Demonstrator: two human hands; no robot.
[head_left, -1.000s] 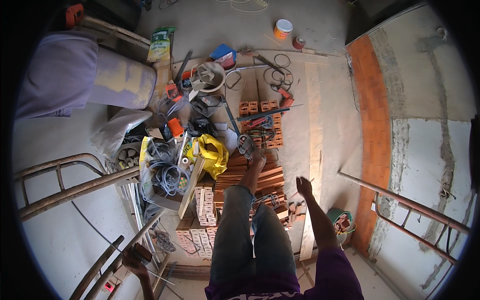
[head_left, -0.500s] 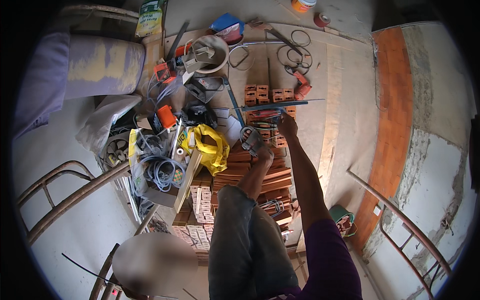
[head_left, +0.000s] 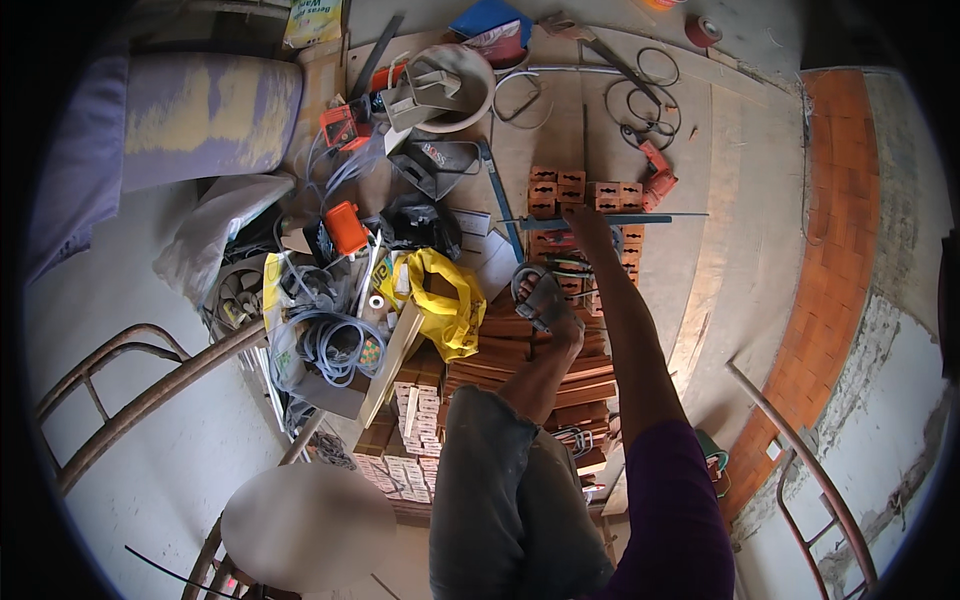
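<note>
Right hand (head_left: 588, 225) | arm stretched straight up frame centre, fingers closed on long level (head_left: 600, 218) | level lies crosswise over brick stack (head_left: 585, 195), upper centre | left hand out of view | foot (head_left: 545, 305) on bricks below

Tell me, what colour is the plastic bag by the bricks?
Yellow. The plastic bag shows best in the head view.

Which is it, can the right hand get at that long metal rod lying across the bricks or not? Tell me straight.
Probably yes. The right hand is stretched out over the orange bricks, right at the long metal rod, seemingly touching it. Nothing lies on the rod or blocks it.
</note>
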